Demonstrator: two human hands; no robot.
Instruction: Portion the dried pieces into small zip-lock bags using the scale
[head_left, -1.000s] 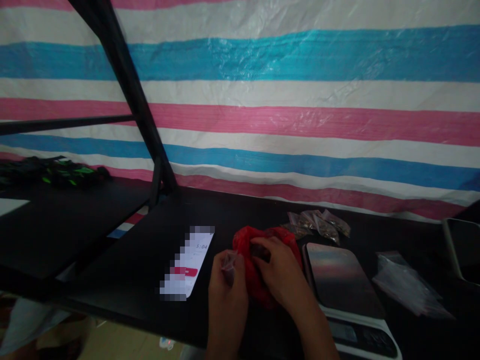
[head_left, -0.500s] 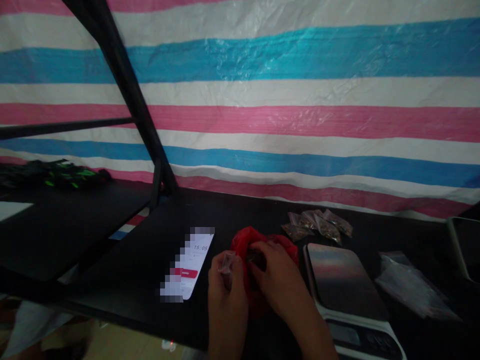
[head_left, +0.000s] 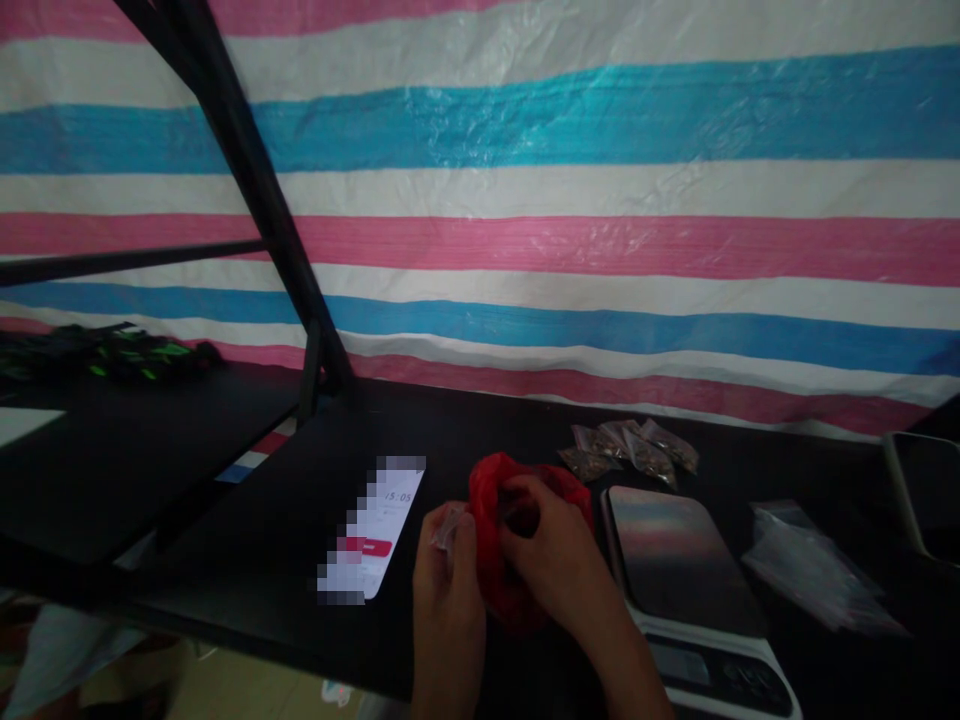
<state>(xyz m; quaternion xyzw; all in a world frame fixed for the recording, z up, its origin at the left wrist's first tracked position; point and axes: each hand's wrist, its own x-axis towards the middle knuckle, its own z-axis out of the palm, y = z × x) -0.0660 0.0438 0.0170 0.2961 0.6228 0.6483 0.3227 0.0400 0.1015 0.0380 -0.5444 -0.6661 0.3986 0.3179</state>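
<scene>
My left hand is closed around a small clear plastic bag, whose crumpled top sticks up between thumb and fingers. Beside it stands a red plastic bag with its mouth bunched open. My right hand reaches into that mouth, fingers curled in towards the thumb. What its fingertips grip, if anything, is hidden by the hand and the bag. Just right of my right hand lies a kitchen scale with a metal plate, nothing on it. Behind the scale sit several small filled zip bags with brownish contents.
A lit phone lies left of my hands. Flat clear plastic bags are stacked right of the scale, near a dark-screened device. A black metal post rises at the left, before a striped sheet.
My right hand's fingers have shifted a little inside the red bag, and the bag's mouth has moved slightly with them. My left hand keeps hold of the small clear bag.
</scene>
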